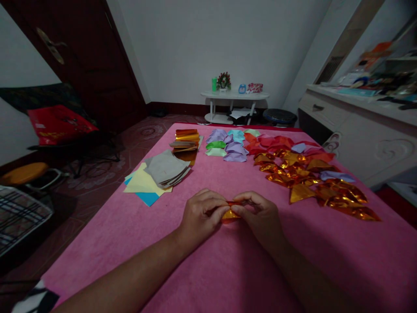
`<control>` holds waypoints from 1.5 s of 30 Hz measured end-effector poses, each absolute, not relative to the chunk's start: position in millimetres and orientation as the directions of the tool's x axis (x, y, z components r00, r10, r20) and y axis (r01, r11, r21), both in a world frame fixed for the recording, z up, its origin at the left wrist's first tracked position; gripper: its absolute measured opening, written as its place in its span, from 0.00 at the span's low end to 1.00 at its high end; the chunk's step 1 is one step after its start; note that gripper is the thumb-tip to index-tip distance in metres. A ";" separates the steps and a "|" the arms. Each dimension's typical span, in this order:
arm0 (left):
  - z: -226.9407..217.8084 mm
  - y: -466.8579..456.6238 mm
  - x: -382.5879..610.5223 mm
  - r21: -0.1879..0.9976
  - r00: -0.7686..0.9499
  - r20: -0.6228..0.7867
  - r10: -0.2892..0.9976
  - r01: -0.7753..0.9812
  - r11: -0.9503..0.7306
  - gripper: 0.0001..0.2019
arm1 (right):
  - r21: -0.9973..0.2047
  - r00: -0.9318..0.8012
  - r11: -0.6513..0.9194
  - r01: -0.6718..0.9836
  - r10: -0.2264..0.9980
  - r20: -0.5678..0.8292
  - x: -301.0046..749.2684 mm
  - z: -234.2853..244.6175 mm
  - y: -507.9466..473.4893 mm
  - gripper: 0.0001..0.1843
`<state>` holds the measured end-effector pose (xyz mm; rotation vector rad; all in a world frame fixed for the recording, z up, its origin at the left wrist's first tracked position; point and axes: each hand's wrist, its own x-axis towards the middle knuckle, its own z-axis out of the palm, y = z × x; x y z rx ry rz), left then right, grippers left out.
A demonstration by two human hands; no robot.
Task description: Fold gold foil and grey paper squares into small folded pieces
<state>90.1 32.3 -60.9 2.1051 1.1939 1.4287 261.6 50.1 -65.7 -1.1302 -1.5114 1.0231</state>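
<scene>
My left hand (pixel 200 215) and my right hand (pixel 259 215) meet at the middle of the pink-covered table (pixel 208 269). Both pinch a small piece of gold foil paper (pixel 230 214) that is folded between the fingertips, low over the cloth. Most of the piece is hidden by my fingers. To the right lies a spread of folded gold foil shapes (pixel 312 182), with red ones (pixel 276 142) behind them. Folded purple, green and light blue paper shapes (pixel 228 145) lie further back.
A stack of flat paper sheets in grey, yellow and blue (pixel 156 176) lies at the left, with gold foil sheets (pixel 185 141) behind it. A white side table (pixel 234 98) stands by the far wall. A white cabinet (pixel 358 126) runs along the right, a chair with a red cushion (pixel 58 124) at left.
</scene>
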 end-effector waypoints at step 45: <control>-59.3 38.6 84.1 0.938 -0.117 0.297 0.948 0.220 -0.267 0.11 | -0.910 0.121 0.370 0.188 0.911 0.395 277.4 -66.5 59.3 0.03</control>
